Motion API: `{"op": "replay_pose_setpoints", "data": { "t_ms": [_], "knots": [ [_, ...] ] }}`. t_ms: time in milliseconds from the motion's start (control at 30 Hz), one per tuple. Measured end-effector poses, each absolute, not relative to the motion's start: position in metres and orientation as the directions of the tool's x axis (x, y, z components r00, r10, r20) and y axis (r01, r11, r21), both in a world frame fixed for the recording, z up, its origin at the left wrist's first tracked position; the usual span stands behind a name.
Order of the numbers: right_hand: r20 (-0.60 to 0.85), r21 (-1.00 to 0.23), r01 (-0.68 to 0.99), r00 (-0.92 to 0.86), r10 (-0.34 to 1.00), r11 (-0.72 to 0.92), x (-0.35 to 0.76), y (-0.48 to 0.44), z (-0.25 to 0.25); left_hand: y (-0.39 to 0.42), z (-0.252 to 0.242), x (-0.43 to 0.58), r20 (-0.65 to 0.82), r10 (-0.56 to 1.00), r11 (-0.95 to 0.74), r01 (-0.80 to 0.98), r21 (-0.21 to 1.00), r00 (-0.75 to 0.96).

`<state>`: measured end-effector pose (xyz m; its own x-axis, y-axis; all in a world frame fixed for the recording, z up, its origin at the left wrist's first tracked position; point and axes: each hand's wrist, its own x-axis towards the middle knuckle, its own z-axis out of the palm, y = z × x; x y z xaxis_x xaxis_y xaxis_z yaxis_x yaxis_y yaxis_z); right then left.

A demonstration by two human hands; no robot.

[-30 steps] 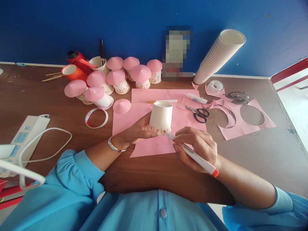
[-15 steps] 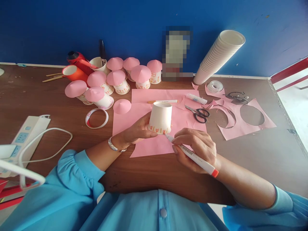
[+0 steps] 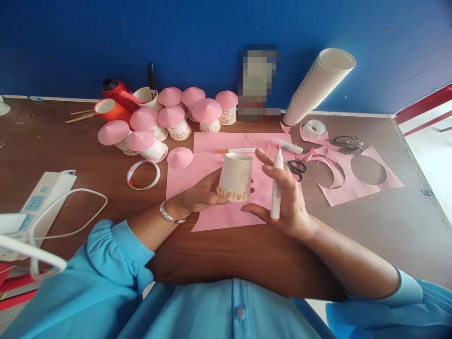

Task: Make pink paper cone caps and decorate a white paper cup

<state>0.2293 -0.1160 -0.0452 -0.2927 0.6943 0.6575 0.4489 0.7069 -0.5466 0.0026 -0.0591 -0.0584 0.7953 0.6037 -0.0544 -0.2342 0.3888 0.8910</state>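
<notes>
A white paper cup [image 3: 236,174] is upside down in my left hand [image 3: 203,194], whose fingers wrap its left side and back. Red hearts and yellow strokes run along the cup's lower rim. Just right of the cup, my right hand [image 3: 291,202] holds a white marker [image 3: 276,188] with red ends, its tip pointing up. The thumb and index finger are spread apart toward the cup without gripping it. Beneath both hands lies pink paper [image 3: 187,188]. An orange-and-white marker [image 3: 236,150] rests on the paper behind the cup.
Several decorated cups with pink cone roofs [image 3: 207,110] stand at the back left, near a loose pink cone [image 3: 180,157] and a tape roll [image 3: 143,175]. Scissors [image 3: 297,168] and cut paper [image 3: 367,176] lie right. A tall cup stack [image 3: 318,87] leans on the wall. A power strip [image 3: 45,202] sits left.
The marker's tip has left the cup's rim, and the marker has swung upright in my right hand, whose thumb and index finger have spread. The cup has turned slightly, showing more hearts.
</notes>
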Motion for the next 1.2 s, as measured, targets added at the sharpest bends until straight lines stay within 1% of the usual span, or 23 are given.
{"op": "replay_pose_setpoints", "data": {
  "t_ms": [100, 167, 233, 367, 433, 500, 567, 667, 733, 800, 900, 967, 1033, 1067, 1133, 1200],
  "knots": [
    [0.652, -0.510, 0.491, -0.315, 0.690, 0.706, 0.227, -0.111, -0.048, -0.058, -0.064, 0.002, -0.017, 0.550, 0.392, -0.241, 0.888, 0.835],
    [0.653, -0.481, 0.520, -0.325, 0.684, 0.706, 0.228, -0.111, -0.047, -0.057, -0.066, 0.002, -0.013, 0.558, 0.356, -0.225, 0.907, 0.830],
    [0.662, -0.436, 0.562, -0.328, 0.674, 0.702, 0.229, -0.113, -0.045, -0.058, -0.067, 0.004, 0.009, 0.613, 0.253, -0.207, 0.945, 0.790],
    [0.664, -0.326, 0.671, -0.339, 0.666, 0.666, 0.228, -0.117, -0.043, -0.062, -0.071, 0.012, 0.132, 0.703, -0.057, -0.130, 0.990, 0.698],
    [0.643, -0.310, 0.685, -0.360, 0.676, 0.659, 0.226, -0.119, -0.044, -0.065, -0.073, 0.014, 0.133, 0.720, -0.114, -0.074, 0.991, 0.681],
    [0.628, -0.319, 0.664, -0.386, 0.676, 0.676, 0.225, -0.119, -0.045, -0.066, -0.073, 0.014, 0.097, 0.725, -0.081, -0.056, 0.995, 0.682],
    [0.639, -0.332, 0.634, -0.394, 0.661, 0.699, 0.226, -0.118, -0.044, -0.065, -0.071, 0.012, 0.059, 0.711, -0.010, -0.074, 0.997, 0.700],
    [0.711, -0.334, 0.591, -0.353, 0.608, 0.734, 0.230, -0.119, -0.038, -0.062, -0.068, 0.007, 0.006, 0.712, 0.075, -0.085, 0.994, 0.702],
    [0.765, -0.314, 0.571, -0.320, 0.558, 0.758, 0.233, -0.123, -0.032, -0.060, -0.067, 0.005, -0.016, 0.734, 0.108, -0.093, 0.990, 0.679],
    [0.784, -0.286, 0.569, -0.324, 0.530, 0.771, 0.236, -0.128, -0.026, -0.059, -0.066, 0.004, -0.027, 0.746, 0.125, -0.101, 0.987, 0.666],
    [0.756, -0.276, 0.558, -0.377, 0.535, 0.783, 0.234, -0.134, -0.021, -0.059, -0.064, 0.004, -0.049, 0.742, 0.144, -0.088, 0.986, 0.669],
    [0.726, -0.338, 0.528, -0.380, 0.573, 0.779, 0.231, -0.137, -0.022, -0.059, -0.064, 0.005, -0.051, 0.741, 0.151, -0.092, 0.984, 0.669],
    [0.699, -0.429, 0.500, -0.344, 0.627, 0.753, 0.227, -0.137, -0.025, -0.060, -0.064, 0.005, -0.058, 0.745, 0.163, -0.096, 0.982, 0.664],
    [0.692, -0.455, 0.497, -0.325, 0.645, 0.739, 0.226, -0.137, -0.026, -0.060, -0.064, 0.005, -0.061, 0.747, 0.167, -0.099, 0.981, 0.662],
    [0.698, -0.435, 0.523, -0.318, 0.641, 0.733, 0.224, -0.137, -0.027, -0.060, -0.064, 0.005, -0.065, 0.749, 0.176, -0.104, 0.979, 0.659],
    [0.718, -0.370, 0.548, -0.343, 0.605, 0.750, 0.223, -0.137, -0.027, -0.060, -0.064, 0.005, -0.062, 0.746, 0.178, -0.108, 0.978, 0.663]
  ]
}}
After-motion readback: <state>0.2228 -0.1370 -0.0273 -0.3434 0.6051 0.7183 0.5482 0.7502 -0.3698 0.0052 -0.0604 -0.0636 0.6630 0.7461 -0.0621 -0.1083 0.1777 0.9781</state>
